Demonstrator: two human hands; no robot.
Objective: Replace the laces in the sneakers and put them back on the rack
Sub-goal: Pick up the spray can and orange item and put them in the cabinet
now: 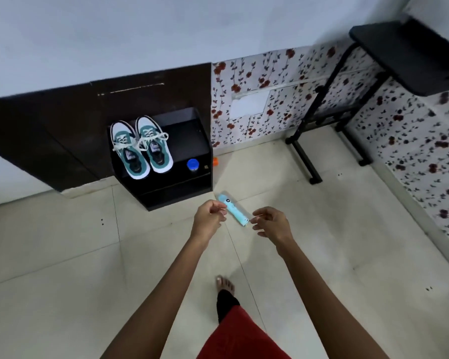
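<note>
A pair of teal-and-white sneakers, left (128, 149) and right (154, 145), stands side by side on top of a low black rack (176, 187) against the wall. Both have white laces tied in bows. A light blue lace packet (234, 211) in clear wrapping lies on the tiled floor just right of the rack. My left hand (208, 218) and my right hand (271, 224) are held out above the floor on either side of the packet. Their fingers are loosely curled, and I see nothing held in them.
A small jar with a blue lid (193, 165) sits on the rack's right side, and a small orange object (215, 161) lies by the wall. A black-framed table (410, 53) stands at the right. My bare foot (225, 283) is on the floor below my hands.
</note>
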